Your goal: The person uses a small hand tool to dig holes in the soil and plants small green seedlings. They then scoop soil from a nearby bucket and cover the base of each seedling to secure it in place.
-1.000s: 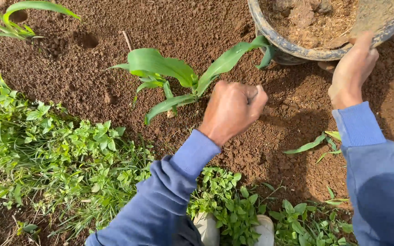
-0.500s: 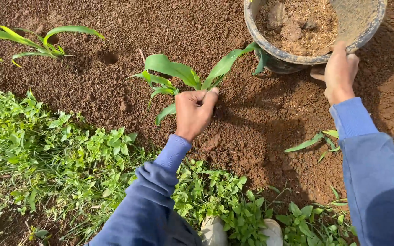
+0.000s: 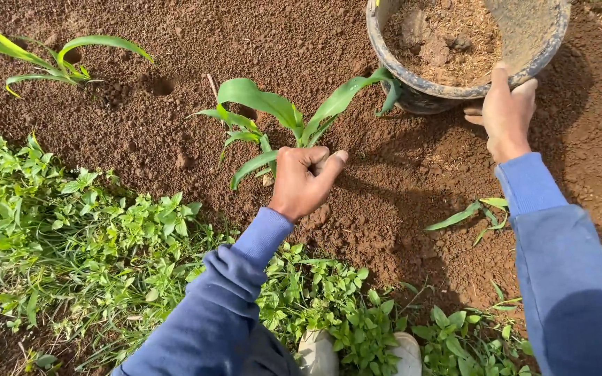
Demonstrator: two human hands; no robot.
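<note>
Green maize seedling (image 3: 283, 122) stands just above the left hand's (image 3: 303, 181) curled, soil-pressing fingers (image 3: 315, 157); right hand (image 3: 504, 115) grips the bucket (image 3: 412, 83), upper right, on brown earth (image 3: 384, 209).

We saw no packages, labels, signs or screens anywhere in the garden bed that lay in our view.

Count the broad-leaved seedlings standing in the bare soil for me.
2. One seedling sits mid-frame by the left hand; another seedling is at top left, cut by the frame edge. The right hand grips the bucket. More may lie outside view.
</note>
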